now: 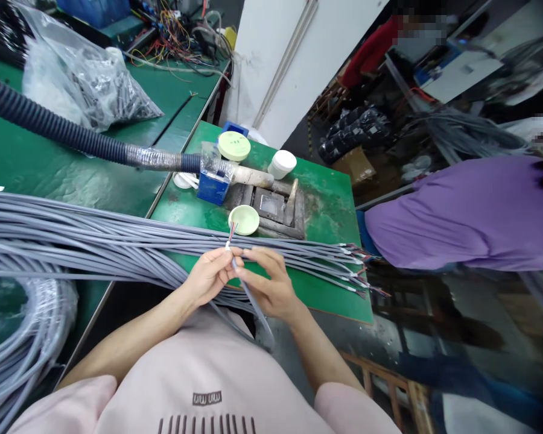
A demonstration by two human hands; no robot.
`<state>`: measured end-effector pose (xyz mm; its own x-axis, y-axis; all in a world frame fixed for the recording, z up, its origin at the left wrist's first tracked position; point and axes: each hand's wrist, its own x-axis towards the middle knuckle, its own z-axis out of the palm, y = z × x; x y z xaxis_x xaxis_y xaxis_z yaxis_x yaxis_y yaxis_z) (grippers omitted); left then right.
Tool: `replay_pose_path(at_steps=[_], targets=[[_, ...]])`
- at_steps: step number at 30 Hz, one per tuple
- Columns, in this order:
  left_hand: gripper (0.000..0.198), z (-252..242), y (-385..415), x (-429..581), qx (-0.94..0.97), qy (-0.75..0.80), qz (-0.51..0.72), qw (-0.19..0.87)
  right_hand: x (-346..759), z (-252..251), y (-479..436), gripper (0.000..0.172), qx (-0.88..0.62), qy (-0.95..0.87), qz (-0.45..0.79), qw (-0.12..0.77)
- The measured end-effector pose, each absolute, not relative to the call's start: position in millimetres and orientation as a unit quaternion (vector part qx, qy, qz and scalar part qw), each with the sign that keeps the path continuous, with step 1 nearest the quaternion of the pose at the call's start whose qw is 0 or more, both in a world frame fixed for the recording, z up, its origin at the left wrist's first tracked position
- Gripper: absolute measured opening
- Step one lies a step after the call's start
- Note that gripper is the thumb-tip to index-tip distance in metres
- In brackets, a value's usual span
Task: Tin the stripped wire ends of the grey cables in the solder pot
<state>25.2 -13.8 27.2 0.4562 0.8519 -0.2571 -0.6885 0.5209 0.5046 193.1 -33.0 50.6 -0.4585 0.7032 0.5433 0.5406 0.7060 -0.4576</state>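
Note:
My left hand (213,274) pinches a grey cable (253,299) just below its stripped end, in front of my chest. Thin coloured wires (232,230) fan out from that end above a white band. Beside the cable is my right hand (269,282), its fingers stretched and apart, fingertips close to the left fingers; whether they touch the cable I cannot tell. The cable's free length hangs down under my right hand. Just beyond the wire ends sits a small pale-green bowl (250,225). Behind my hands lies a long bundle of grey cables (117,226) with stripped ends at the right.
A soot-stained metal pot (271,208) stands behind the bowl, with a ribbed black hose (72,129) ending above it. Nearby are a round yellowish-lidded tub (234,146), a white jar (283,163) and a blue box (212,187). A person in purple (461,211) is at right.

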Motion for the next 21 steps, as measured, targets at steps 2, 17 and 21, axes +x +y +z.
replay_pose_path(at_steps=[2, 17, 21], targets=[[0.033, 30.1, -13.1, 28.2, 0.181, 0.243, 0.453, 0.838, 194.5, 48.8, -32.0, 0.027, -0.346, -0.863, 0.086, 0.359], [0.015, 28.1, -10.4, -21.7, 0.657, 0.394, 0.528, 0.366, 208.4, 60.7, 43.7, 0.02, -0.567, -0.634, 0.159, 0.502], [0.015, 24.6, -9.2, -24.6, 0.66, 0.404, 0.522, 0.359, 203.2, 52.4, 45.7, 0.021, -0.56, -0.646, 0.172, 0.489]])
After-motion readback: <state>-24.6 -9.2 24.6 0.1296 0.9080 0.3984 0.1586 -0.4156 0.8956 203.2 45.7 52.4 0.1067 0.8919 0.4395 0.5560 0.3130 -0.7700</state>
